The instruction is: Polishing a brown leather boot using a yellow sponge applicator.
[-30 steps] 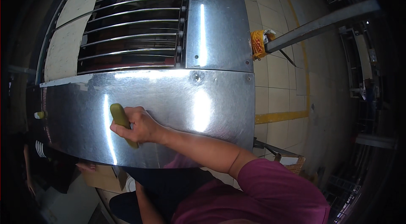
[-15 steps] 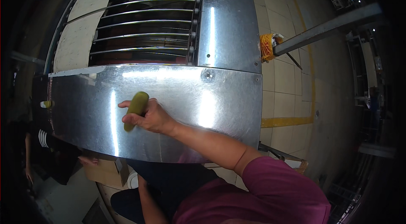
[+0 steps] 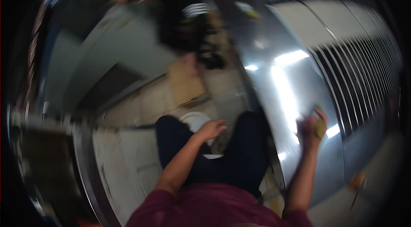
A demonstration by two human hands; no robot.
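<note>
My right hand (image 3: 309,130) is over the shiny metal table (image 3: 267,98) at my right, with its fingers closed on an olive-green rounded object (image 3: 319,129). Motion blur and the fingers hide most of that object, so its kind is unclear. Between my knees, my left hand (image 3: 209,129) hovers above a white round bucket (image 3: 193,118). Its fingers are stretched out and nothing shows in it. A small white-and-green object (image 3: 247,10) lies at the far end of the metal table.
Past the table's right side runs a row of metal rods (image 3: 355,79) beside a pale belt (image 3: 317,17). A cardboard box (image 3: 186,82) sits on the floor ahead. Another person in dark clothing (image 3: 171,15) is at the far left, near a greyish surface (image 3: 85,58).
My view has swung left, so the table now lies at my right. My right hand still grips the olive-green object. My left hand, previously hidden, shows over the bucket.
</note>
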